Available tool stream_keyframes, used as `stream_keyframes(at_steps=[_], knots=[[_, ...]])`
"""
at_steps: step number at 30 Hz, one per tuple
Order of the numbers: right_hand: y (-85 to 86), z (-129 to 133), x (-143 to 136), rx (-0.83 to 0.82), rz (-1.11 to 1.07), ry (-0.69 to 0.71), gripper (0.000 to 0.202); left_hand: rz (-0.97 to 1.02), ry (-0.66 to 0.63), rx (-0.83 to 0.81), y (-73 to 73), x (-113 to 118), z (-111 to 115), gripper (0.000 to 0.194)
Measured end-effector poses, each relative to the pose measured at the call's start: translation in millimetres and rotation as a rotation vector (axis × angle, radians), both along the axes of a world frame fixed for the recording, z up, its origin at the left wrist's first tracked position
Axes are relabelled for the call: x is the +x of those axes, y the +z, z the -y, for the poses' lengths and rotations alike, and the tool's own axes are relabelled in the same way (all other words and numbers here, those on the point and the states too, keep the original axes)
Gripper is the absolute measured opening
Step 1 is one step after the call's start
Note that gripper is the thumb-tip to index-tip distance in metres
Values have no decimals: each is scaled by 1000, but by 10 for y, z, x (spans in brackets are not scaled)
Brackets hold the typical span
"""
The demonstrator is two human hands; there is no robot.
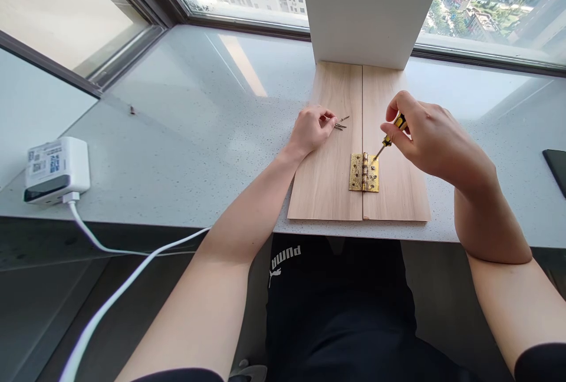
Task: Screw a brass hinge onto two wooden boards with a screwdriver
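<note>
Brass hinge spanning edges of boards, right grip pinching screwdriver, left grip pinching screws, wide counter leftward

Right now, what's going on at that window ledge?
A person's right hand holds a screwdriver, tip at the right leaf of a gold-coloured hinge that spans the seam between two wooden boards. The left hand is at some small screws on the left board; whether it grips any is unclear.
</note>
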State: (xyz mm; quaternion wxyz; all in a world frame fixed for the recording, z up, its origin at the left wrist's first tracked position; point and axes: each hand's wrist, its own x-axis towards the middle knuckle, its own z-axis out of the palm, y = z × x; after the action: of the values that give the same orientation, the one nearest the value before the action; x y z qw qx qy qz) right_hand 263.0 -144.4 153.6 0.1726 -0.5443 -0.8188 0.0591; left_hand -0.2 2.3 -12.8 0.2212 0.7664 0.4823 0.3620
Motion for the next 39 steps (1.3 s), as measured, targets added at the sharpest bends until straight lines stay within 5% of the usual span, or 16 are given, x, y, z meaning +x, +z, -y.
stream_keyframes(at_steps=[5, 12, 17, 19, 22, 27, 35, 39], knots=[[-35, 29, 48, 42, 13, 47, 13, 3, 3, 5, -1, -4, 7, 11], [7, -32, -28, 20, 97, -209, 30, 6, 2, 1, 7, 0, -2, 9], [32, 20, 16, -24, 36, 6, 3, 0, 0, 10, -8, -3, -9, 11], [25, 50, 40, -38, 11, 51, 9, 5, 4, -4, -2, -2, -2, 11], [9, 61, 58, -39, 10, -4, 8, 0, 1, -2, 15, 2, 9, 11], [0, -20, 56, 7, 19, -174, 33, 2, 19, 1, 11, 8, 5, 11], [31, 11, 82, -18, -13, 56, 10, -2, 1, 28, -34, -10, -17, 11], [5, 10, 42, 10, 10, -35, 12, -11, 9, 14, -2, 0, -1, 11]])
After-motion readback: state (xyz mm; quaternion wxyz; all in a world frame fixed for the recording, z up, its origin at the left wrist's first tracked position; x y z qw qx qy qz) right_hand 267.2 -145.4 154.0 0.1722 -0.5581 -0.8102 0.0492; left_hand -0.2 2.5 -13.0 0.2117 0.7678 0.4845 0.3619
